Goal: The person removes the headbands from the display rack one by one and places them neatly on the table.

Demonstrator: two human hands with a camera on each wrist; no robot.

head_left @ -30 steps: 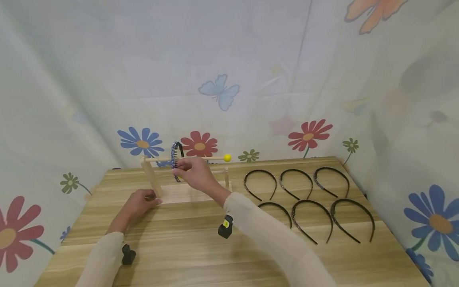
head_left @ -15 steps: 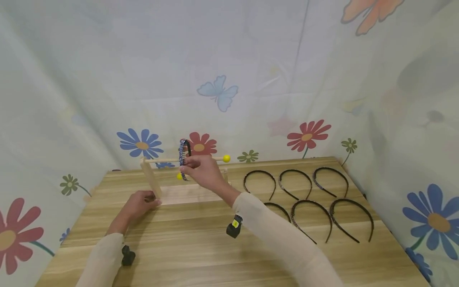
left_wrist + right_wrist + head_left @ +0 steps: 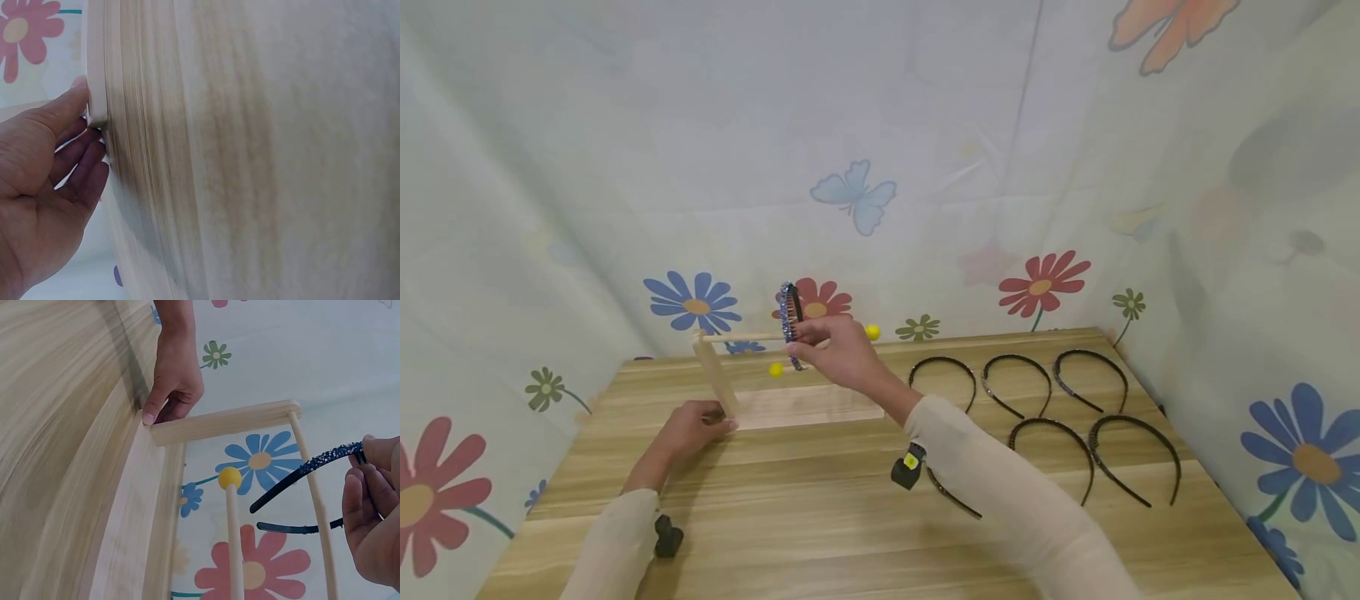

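In the head view my right hand (image 3: 842, 354) pinches a black toothed headband (image 3: 787, 312) covered in blue glitter. The headband stands on edge at the upper rod (image 3: 745, 337) of a wooden rack. Seen from the right wrist, its two free ends (image 3: 275, 494) point away from the hand, one passing in front of the rod (image 3: 315, 500) and one behind. My left hand (image 3: 685, 433) grips the rack's left corner, thumb on the base (image 3: 805, 408) and fingers curled around the end by the upright (image 3: 715, 371). Yellow balls (image 3: 873, 332) cap the rods.
Several dark headbands (image 3: 1052, 421) lie in two rows on the right of the wooden table (image 3: 760, 517), one partly hidden by my right sleeve (image 3: 1000, 492). A flower-printed cloth (image 3: 700, 167) hangs close behind the table and along both sides.
My right hand has moved right and slightly up with the headband along the upper rod, uncovering the lower yellow ball. My left hand has stayed at the rack's corner.
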